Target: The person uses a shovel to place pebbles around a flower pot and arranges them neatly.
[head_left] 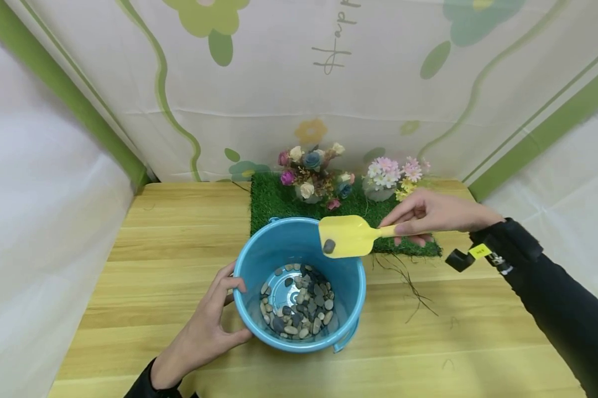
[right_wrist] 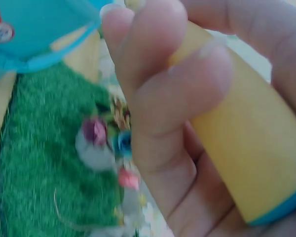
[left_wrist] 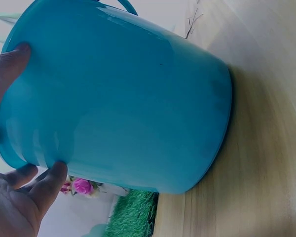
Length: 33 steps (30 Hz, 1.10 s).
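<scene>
A blue bucket [head_left: 284,237] stands on the wooden table, with several grey, black and tan pebbles [head_left: 303,307] on its bottom. My left hand [head_left: 206,323] holds the bucket's left side at the rim; the left wrist view shows the thumb and fingers [left_wrist: 50,185] spread against the outer wall. Above the right part of the rim, my right hand [head_left: 430,213] grips a yellow toy shovel [head_left: 351,235] by its handle. One dark grey pebble [head_left: 329,246] lies near the tip of the blade. In the right wrist view, fingers wrap the yellow handle [right_wrist: 251,148], whose end is blue.
Behind the bucket lies a green artificial turf mat [head_left: 266,204], with a mixed artificial flower bunch [head_left: 311,177] and a pink-and-white one [head_left: 388,174]. Thin dark twigs [head_left: 413,287] lie right of the bucket. A patterned curtain [head_left: 279,83] hangs behind the table.
</scene>
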{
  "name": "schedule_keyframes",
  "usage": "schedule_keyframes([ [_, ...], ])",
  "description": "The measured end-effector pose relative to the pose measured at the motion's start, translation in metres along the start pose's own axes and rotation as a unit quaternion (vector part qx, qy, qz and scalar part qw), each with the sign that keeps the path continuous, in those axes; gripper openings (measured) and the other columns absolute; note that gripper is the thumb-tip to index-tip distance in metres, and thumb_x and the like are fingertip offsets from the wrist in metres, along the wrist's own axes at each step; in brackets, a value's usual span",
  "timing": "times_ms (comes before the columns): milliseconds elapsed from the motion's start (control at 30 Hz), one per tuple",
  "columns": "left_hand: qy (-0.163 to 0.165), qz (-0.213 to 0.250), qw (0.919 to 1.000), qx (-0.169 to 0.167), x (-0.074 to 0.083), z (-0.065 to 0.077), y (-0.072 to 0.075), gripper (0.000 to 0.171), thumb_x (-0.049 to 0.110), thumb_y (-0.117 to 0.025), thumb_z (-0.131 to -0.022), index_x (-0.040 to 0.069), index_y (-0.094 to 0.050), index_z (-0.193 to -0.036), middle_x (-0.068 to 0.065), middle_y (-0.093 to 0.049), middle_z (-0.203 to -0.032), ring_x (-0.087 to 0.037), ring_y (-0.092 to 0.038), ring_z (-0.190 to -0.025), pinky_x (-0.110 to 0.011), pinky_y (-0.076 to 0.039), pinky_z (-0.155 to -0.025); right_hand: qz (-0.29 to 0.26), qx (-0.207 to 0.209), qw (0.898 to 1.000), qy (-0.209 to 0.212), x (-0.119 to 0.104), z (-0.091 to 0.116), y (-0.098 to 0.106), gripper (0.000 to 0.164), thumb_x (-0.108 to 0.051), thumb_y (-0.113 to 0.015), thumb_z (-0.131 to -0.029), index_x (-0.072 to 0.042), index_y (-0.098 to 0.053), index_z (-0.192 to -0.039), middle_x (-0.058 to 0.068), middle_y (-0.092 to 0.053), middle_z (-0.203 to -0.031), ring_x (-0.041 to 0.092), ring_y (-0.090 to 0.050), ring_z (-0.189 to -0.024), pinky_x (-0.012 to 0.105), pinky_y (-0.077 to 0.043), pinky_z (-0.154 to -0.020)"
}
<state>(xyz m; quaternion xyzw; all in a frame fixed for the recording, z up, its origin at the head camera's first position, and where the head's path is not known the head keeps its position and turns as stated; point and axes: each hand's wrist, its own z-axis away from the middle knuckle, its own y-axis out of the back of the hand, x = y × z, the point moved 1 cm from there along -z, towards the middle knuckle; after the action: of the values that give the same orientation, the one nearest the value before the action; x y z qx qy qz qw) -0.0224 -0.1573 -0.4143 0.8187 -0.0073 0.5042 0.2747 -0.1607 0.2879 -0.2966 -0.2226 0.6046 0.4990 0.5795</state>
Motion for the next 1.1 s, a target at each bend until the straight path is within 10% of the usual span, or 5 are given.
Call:
schedule_keyframes([
  [533,0.009,0.0,1.0,-0.002,0.002,0.0,0.0,0.068,0.003,-0.09,-0.074,0.016,-0.042,-0.12,-0.011,-0.025,-0.16,-0.042,-0.038,-0.137,-0.051,-0.057,-0.09,-0.042,0.16,0.983,-0.081,0.087,0.093,0.02,0.032,0.002,-0.051,-0.105,0.013,-0.054,-0.134,0.023,-0.071,-0.103,0.01,-0.057,-0.06,0.032,-0.054,-0.051],
  [1100,0.008,0.002,1.0,-0.002,0.002,-0.001,0.001,0.067,0.005,-0.09,-0.074,0.014,-0.042,-0.12,-0.011,-0.025,-0.16,-0.04,-0.038,-0.138,-0.05,-0.057,-0.091,-0.019,0.24,0.95,-0.198,0.149,0.115,0.016,0.049,-0.021,-0.057,-0.106,0.014,-0.049,-0.14,0.032,-0.065,-0.111,0.031,-0.059,-0.073,0.039,-0.049,-0.059],
])
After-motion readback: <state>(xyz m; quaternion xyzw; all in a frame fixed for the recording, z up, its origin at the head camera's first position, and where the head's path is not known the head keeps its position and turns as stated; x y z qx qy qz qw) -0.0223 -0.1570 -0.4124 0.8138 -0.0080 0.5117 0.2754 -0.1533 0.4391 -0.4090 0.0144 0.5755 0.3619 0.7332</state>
